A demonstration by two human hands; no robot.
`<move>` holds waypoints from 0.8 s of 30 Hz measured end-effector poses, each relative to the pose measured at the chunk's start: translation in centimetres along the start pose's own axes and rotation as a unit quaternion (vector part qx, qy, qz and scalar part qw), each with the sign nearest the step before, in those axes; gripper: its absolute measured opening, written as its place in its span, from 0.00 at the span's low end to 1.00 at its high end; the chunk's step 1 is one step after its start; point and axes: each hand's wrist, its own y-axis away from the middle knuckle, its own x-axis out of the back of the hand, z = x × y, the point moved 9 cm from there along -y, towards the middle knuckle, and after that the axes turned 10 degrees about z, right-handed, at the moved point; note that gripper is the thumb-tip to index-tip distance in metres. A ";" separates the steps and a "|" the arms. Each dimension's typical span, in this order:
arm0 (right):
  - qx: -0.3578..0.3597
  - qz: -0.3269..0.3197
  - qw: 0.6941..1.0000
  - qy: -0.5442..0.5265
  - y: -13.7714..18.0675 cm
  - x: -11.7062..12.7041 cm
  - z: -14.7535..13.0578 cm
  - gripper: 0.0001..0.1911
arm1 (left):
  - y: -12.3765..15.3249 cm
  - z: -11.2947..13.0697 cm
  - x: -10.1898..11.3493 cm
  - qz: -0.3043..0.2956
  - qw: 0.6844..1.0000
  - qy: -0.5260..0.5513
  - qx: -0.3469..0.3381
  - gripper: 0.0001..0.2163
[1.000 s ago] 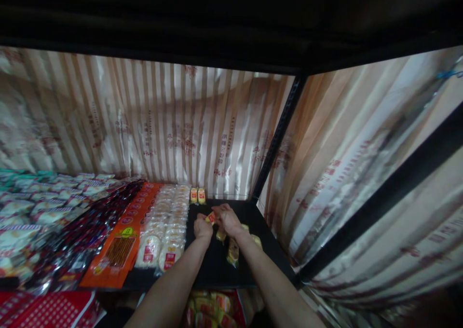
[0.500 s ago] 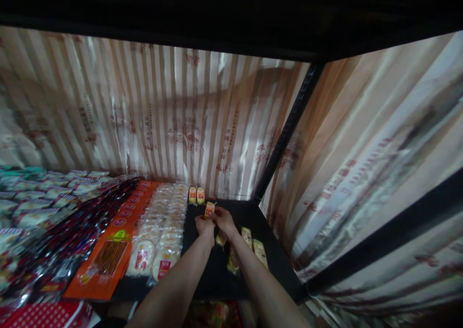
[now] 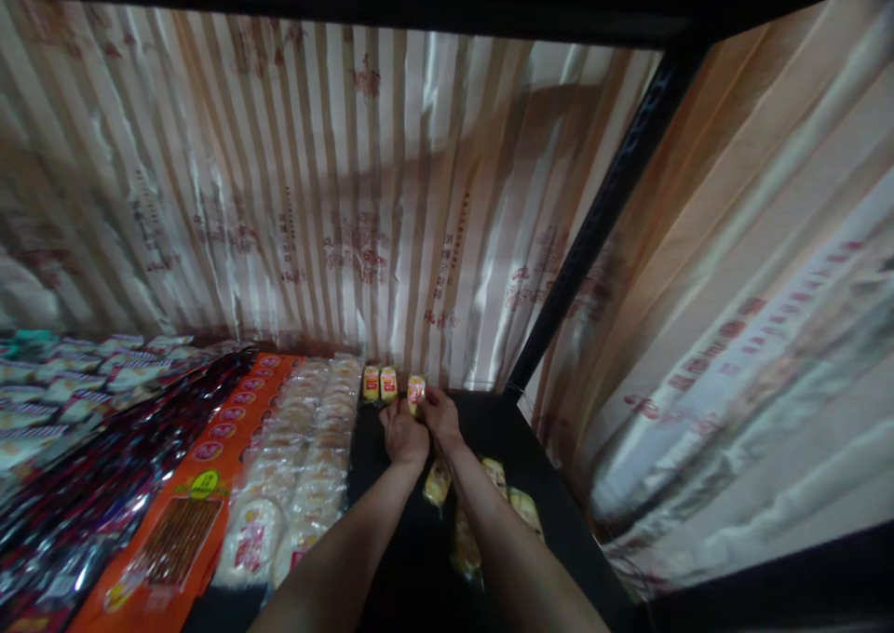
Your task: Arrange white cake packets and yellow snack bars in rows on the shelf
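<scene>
A small yellow packet with a red and white label (image 3: 416, 391) stands upright between my two hands, near the back of the black shelf (image 3: 391, 558). My right hand (image 3: 442, 417) pinches it from the right side. Closed around its lower left is my left hand (image 3: 407, 435), whose fingertips are partly hidden. Just to the left, two matching packets, one at the outer side (image 3: 371, 384) and one closer to my hand (image 3: 388, 384), stand upright side by side. More yellow wrapped packets lie under and beside my right forearm, including a loose one (image 3: 437, 482) and another (image 3: 525, 510).
Left of my arms run rows of clear-wrapped round crackers (image 3: 307, 456), an orange snack bag (image 3: 168, 531), dark shiny packets (image 3: 132, 447) and white packets (image 3: 76, 391). Striped sheeting (image 3: 391, 195) hangs behind. A black post (image 3: 593, 214) rises at the back right corner.
Both hands have moved farther back and slightly right with the packet, bringing it near the two standing ones. The view has shifted, so the shelf appears closer.
</scene>
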 end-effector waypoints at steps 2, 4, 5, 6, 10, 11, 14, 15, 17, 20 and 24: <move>0.006 -0.001 1.000 0.007 -0.8 -0.5 0.2 0.17 | -0.4 0.1 -0.2 0.013 1.000 -0.010 -0.008 0.19; 0.008 0.001 1.000 0.022 -1.7 -0.9 0.5 0.17 | -0.7 0.2 -0.3 0.027 0.999 -0.019 -0.021 0.20; 0.009 0.002 0.999 0.035 -2.0 -1.0 0.7 0.17 | -0.8 0.2 -0.3 0.032 0.999 -0.022 -0.026 0.20; 0.010 0.003 0.999 0.049 -2.4 -1.2 0.8 0.17 | -0.9 0.1 -0.3 0.033 0.999 -0.025 -0.029 0.21; 0.021 0.006 0.997 0.076 -3.4 -1.8 1.1 0.17 | -1.4 -0.3 -0.6 0.036 0.998 -0.034 -0.036 0.23; 0.021 0.005 0.997 0.078 -3.6 -2.0 1.2 0.17 | -1.5 -0.5 -0.7 0.038 0.998 -0.034 -0.038 0.24; 0.017 0.003 0.996 0.088 -3.9 -2.5 1.5 0.17 | -1.8 -1.0 -1.0 0.043 0.998 -0.035 -0.040 0.25; 0.014 0.004 0.996 0.091 -4.0 -2.6 1.6 0.17 | -1.9 -1.2 -1.2 0.044 0.998 -0.036 -0.039 0.25; 0.012 0.007 0.995 0.097 -4.1 -2.8 1.6 0.16 | -2.0 -1.5 -1.4 0.044 0.998 -0.037 -0.037 0.25; 0.011 0.011 0.994 0.110 -4.1 -2.9 1.4 0.15 | -2.1 -1.9 -1.6 0.038 0.998 -0.036 -0.036 0.24; 0.004 0.023 0.990 0.139 -3.5 -2.5 0.9 0.12 | -2.2 -1.9 -1.5 0.029 0.998 -0.028 -0.039 0.24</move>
